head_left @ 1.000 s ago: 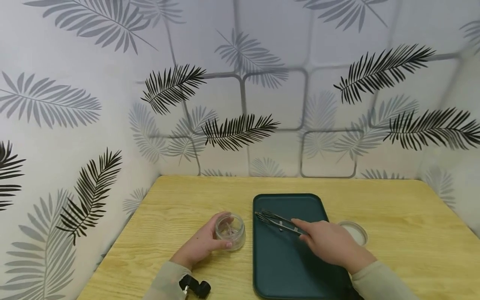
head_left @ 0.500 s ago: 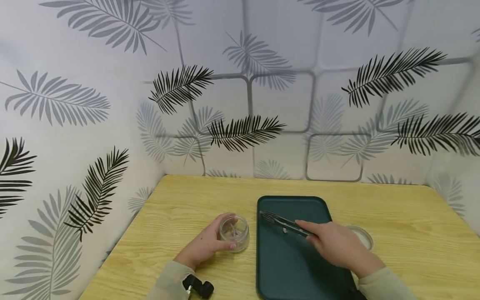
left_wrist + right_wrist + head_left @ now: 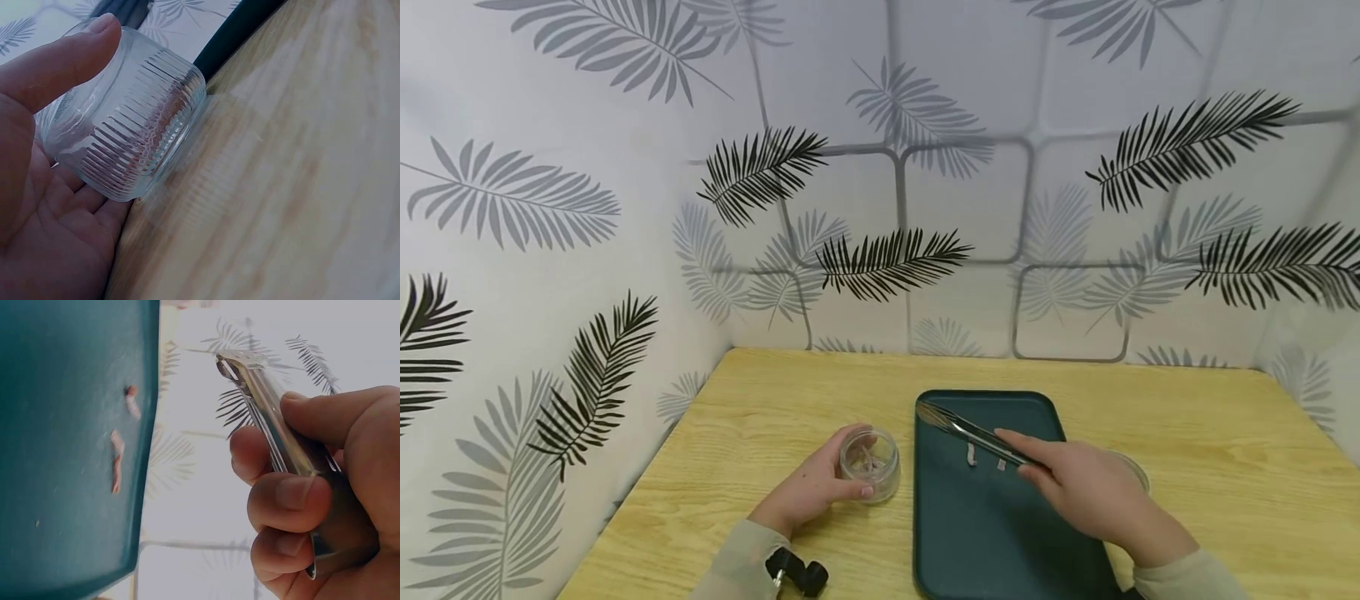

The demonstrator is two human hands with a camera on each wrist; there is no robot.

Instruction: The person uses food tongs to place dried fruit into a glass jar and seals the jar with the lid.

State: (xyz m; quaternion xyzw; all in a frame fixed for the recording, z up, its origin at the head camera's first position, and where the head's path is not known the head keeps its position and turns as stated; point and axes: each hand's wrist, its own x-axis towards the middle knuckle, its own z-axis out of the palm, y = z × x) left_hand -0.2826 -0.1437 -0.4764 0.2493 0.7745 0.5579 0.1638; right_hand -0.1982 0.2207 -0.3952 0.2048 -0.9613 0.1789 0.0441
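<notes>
My left hand [image 3: 820,483] holds a small clear glass jar [image 3: 887,479] upright on the table, its mouth uncovered. Thumb and fingers lie around its sides. Through the ribbed wall of the jar [image 3: 144,119], pinkish pieces show at the bottom. My right hand [image 3: 1082,492] grips metal tongs [image 3: 973,432] over the dark green tray [image 3: 985,542]. In the right wrist view the tongs [image 3: 275,412] look pressed together, apart from the tray. A thin pinkish strip [image 3: 972,454] and a smaller pinkish piece [image 3: 1002,465] lie on the tray beneath them.
A round, pale lid [image 3: 1131,468] lies right of the tray, partly behind my right hand. The wooden table [image 3: 812,383] meets a leaf-patterned wall covering [image 3: 947,317] at its far edge. A black device [image 3: 797,573] sits at my left wrist.
The tongs have lifted and shifted slightly right with my right hand, and the two pinkish pieces on the tray now show more fully. My left hand stays around the jar. The view has shifted slightly.
</notes>
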